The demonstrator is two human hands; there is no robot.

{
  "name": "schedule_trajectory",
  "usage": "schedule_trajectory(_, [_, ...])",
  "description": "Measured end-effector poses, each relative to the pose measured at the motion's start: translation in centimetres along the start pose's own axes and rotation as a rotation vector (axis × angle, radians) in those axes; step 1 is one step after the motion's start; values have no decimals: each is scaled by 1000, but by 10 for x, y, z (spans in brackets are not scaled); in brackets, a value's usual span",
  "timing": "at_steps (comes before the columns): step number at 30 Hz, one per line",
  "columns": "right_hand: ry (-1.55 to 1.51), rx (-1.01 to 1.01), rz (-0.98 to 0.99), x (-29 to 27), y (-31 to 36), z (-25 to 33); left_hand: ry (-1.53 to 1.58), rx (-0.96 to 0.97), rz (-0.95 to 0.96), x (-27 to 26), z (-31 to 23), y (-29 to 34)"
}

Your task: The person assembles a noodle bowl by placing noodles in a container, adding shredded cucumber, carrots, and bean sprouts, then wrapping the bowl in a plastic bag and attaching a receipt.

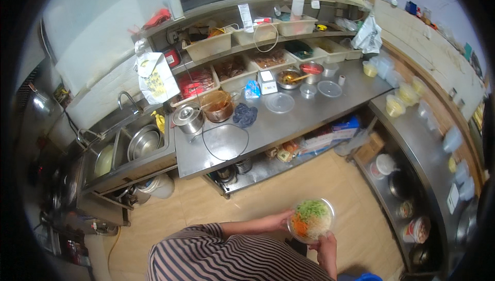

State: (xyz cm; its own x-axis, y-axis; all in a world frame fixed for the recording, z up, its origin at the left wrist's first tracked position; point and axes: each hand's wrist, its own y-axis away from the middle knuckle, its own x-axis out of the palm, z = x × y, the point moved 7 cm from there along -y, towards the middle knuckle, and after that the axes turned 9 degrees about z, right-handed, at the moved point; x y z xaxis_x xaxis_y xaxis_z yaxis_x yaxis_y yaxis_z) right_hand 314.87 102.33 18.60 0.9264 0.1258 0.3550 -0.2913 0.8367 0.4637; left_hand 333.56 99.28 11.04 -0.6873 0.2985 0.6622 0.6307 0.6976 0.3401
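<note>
A clear round plastic bowl is held between my two hands, out over the floor in front of my body. In it lie green shreds, orange shreds and pale shreds, each in its own patch. My left hand grips the bowl's left side, its fingers partly hidden by the bowl. At the lower right edge, my right hand is closed on the rim, with the thumb on top. The bowl looks slightly tilted toward me.
Ahead stands a steel worktable with a lidded pot, a scale and a sauce bowl. A double sink is at left. Along the right counter sit several filled plastic tubs.
</note>
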Motion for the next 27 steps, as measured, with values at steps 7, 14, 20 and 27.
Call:
schedule_trajectory(7, [295, 202, 477, 44, -176, 56, 163, 385, -462, -74, -95, 7])
schedule_trajectory(14, [395, 143, 641, 80, -325, 141, 350, 684, -839, -107, -156, 23])
schedule_trajectory(20, [978, -620, 574, 131, -452, 191, 441, 671, -1018, -157, -171, 33])
schedule_trajectory(27, [1275, -817, 542, 205, -543, 207, 407, 650, -1077, -209, -227, 13])
